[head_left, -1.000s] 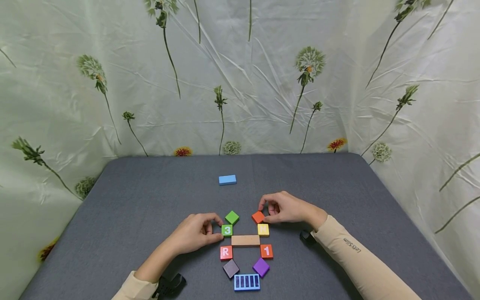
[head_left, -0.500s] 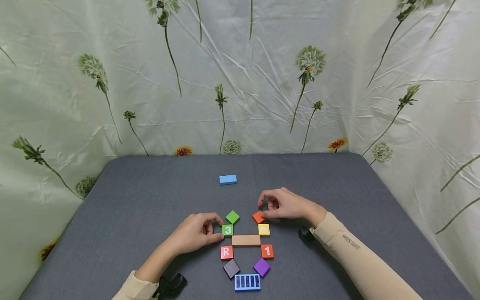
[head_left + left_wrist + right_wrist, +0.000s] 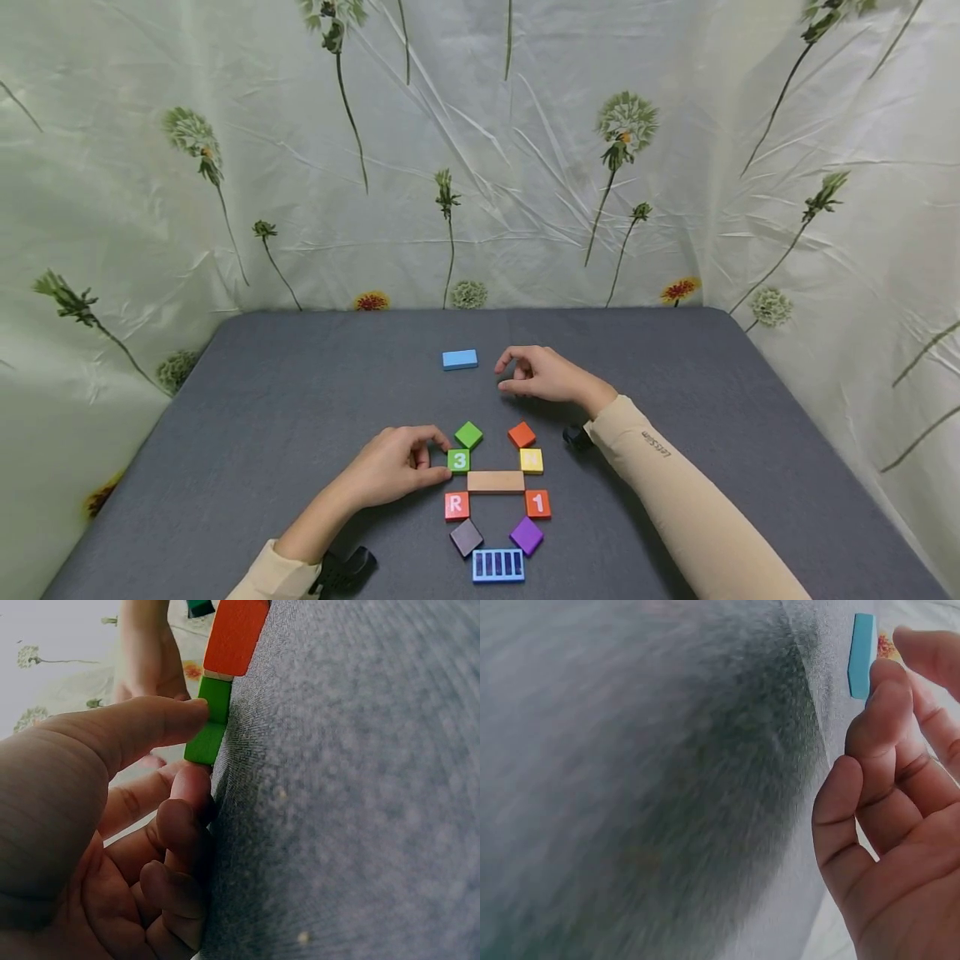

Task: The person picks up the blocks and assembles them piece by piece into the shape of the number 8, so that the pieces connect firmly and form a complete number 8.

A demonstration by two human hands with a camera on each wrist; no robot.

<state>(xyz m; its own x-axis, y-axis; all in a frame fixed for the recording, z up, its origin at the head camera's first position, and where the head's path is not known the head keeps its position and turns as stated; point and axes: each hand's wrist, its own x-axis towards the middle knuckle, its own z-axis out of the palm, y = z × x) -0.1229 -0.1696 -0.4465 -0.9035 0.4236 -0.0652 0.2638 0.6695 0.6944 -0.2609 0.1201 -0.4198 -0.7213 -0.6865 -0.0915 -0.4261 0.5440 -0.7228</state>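
My left hand (image 3: pixel 396 463) pinches the green block marked 3 (image 3: pixel 459 461) between thumb and fingertips; the left wrist view shows the thumb against the green block (image 3: pixel 204 744). Just behind it lies a plain green block (image 3: pixel 468 434), turned like a diamond. Over the far part of the table, my right hand (image 3: pixel 551 375) holds nothing, its fingers loosely bent with thumb and forefinger apart. To its left lies a long blue block (image 3: pixel 460 360), which also shows beyond the fingertips in the right wrist view. An orange block (image 3: pixel 522 434) sits above the yellow lettered block (image 3: pixel 531 461).
A tan plank (image 3: pixel 496 482) lies mid-layout. Below it are a red R block (image 3: pixel 457 506), a red block marked 1 (image 3: pixel 537 504), a grey block (image 3: pixel 467 537), a purple block (image 3: pixel 527 536) and a blue slotted block (image 3: pixel 498 566). A flowered curtain (image 3: pixel 525 167) hangs behind the table.
My right hand has let go of the orange block and moved away from me towards the long blue block. My left hand stays at the green 3 block.
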